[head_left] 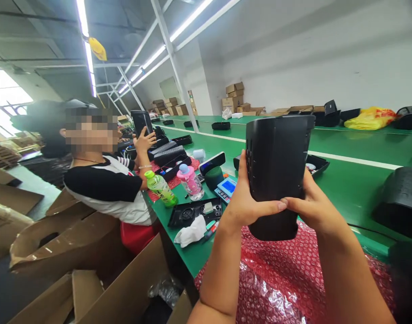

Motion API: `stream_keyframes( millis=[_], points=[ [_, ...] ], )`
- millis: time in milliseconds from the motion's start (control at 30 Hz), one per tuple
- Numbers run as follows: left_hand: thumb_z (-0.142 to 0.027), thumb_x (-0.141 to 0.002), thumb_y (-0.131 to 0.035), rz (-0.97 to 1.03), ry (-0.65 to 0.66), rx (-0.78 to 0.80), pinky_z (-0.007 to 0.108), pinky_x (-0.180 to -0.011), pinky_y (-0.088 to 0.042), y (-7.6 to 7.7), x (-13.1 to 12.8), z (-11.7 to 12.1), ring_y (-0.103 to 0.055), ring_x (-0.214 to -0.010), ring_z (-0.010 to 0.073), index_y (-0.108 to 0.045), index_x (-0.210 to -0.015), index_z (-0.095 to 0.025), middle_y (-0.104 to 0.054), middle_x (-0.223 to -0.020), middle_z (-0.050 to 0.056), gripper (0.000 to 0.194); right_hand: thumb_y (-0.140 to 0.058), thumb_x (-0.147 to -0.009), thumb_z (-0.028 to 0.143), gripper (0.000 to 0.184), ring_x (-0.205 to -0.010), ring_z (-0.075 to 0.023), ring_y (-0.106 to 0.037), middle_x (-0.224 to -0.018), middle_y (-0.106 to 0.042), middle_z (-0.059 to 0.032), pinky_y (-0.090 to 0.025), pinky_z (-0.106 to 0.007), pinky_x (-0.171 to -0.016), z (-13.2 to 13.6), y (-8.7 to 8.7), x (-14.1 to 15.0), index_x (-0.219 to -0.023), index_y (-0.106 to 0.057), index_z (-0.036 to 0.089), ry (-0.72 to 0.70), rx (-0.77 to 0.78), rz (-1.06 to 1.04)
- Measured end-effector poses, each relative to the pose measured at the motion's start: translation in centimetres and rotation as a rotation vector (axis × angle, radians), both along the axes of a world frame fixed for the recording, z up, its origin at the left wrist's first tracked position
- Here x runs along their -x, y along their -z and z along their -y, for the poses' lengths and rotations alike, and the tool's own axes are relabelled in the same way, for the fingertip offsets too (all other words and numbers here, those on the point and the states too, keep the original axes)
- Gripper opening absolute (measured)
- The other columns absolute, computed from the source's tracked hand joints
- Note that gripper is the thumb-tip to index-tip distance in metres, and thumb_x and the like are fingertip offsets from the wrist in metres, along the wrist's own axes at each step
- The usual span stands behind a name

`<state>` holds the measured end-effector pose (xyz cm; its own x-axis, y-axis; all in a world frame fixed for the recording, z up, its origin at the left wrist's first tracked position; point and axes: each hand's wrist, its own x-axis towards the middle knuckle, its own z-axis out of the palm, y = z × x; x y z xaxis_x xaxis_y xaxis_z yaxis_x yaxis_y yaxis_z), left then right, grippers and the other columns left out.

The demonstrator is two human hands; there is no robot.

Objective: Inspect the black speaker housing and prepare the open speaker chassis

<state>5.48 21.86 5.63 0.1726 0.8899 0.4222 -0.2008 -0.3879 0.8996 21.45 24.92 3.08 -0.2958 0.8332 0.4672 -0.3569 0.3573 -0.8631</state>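
Black plastic shell (276,171) stood upright, long axis 12-to-6, raised above red bubble wrap (280,279). Left hand (246,202) clasped it at 9 o'clock, right hand (310,204) at 3. Thumbs pressed flat, tips nearly meeting on front. Both hands equally near.

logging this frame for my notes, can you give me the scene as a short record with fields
setting: long green workbench in a workshop
left hand: left hand grips the black plastic housing
right hand: right hand grips the same housing, thumbs meeting on its near face
housing pose: raised upright above red bubble wrap
co-worker: a person on the left lifts a similar black part
nearby: green bottle, pink bottle, white cloth
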Motion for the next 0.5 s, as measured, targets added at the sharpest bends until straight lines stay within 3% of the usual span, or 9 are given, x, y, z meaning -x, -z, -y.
stream_keyframes(
  millis=[233, 500],
  points=[
    [-0.024, -0.066, -0.086, 0.013, -0.008, 0.021, 0.049, -0.122, -0.028, 0.1, -0.3, -0.6, -0.033, -0.146, 0.0304, 0.002, -0.156, -0.035, -0.03, -0.16, 0.005, 0.127, -0.079, -0.072, 0.022, 0.085, -0.129, -0.0279, -0.049, -0.14, -0.051, -0.0023, -0.044, -0.044, -0.111, -0.4, -0.2, 0.0, -0.146, -0.039, 0.031, -0.028, 0.015, -0.01],
    [-0.024, -0.064, -0.087, 0.02, 0.007, 0.033, 0.052, -0.12, -0.03, 0.0, -0.1, -0.6, -0.039, -0.143, 0.0318, 0.009, -0.156, -0.033, -0.033, -0.158, 0.009, 0.133, -0.074, -0.075, 0.018, 0.082, -0.119, -0.0243, -0.057, -0.135, -0.056, -0.0032, -0.052, -0.038, -0.099, 0.1, -0.9, 0.1, -0.146, -0.035, 0.028, -0.082, 0.005, -0.018]
  ],
)
